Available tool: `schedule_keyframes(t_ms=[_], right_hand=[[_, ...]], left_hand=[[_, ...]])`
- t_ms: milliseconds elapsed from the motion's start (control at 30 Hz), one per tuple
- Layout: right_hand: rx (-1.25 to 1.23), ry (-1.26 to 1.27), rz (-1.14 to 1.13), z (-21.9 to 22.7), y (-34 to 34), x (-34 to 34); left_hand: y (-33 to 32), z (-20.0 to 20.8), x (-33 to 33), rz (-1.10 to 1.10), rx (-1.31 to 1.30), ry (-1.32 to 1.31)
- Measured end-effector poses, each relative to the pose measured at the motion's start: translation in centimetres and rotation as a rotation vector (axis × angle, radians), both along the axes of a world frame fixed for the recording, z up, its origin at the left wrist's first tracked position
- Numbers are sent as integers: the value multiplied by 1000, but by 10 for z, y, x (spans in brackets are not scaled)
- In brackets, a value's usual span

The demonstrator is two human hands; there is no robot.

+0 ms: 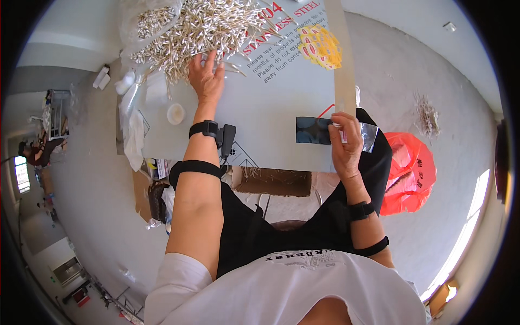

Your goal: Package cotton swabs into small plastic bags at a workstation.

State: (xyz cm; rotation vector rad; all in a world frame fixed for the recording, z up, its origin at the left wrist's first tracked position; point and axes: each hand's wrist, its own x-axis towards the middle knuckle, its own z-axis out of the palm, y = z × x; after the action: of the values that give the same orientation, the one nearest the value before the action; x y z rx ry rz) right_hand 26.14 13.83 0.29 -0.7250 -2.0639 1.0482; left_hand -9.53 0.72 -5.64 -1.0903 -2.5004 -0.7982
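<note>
Mostly beyond left hand point(207, 81): cotton swab heap point(200, 32).

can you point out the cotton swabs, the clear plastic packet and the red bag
Cotton swabs point(201, 33), head view: middle of the pile
Clear plastic packet point(369, 136), head view: its right part
Red bag point(425, 161), head view: its right side

Bright and even here, spread softly across the tabletop point(260, 108). Flaring hard at four o'clock, off a streak of sunlight point(467, 230); washed out white at nine, in a small window point(21, 176). Glinting near three on the clear plastic point(370, 137)! Sinking to shadow inside the box point(276, 184) at six. Sharp mid-frame, going mushy at nine over a distant person point(40, 153), bending straight edges toward the black rim point(506, 306).
</note>
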Motion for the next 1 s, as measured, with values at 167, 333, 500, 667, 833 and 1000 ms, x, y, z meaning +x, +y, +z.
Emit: schedule_keyframes(t_ms=[167, 333, 500, 667, 833, 1000], right_hand=[[26, -38, 71, -6, -18, -29], [187, -132, 106, -12, -25, -43], [226, -213, 101, -15, -24, -40], [219, -193, 143, -15, -29, -47], [210, -210, 144, -11, -25, -46], [206, -201, 139, -15, -24, -44]], left_hand=[[26, 5, 31, 120, -63, 39], [31, 27, 61, 84, 1, 44], [79, 99, 32, 153, -79, 136], [105, 109, -22, 197, -394, 82], [99, 118, -46, 147, -382, 121], [63, 129, -33, 86, -113, 220]])
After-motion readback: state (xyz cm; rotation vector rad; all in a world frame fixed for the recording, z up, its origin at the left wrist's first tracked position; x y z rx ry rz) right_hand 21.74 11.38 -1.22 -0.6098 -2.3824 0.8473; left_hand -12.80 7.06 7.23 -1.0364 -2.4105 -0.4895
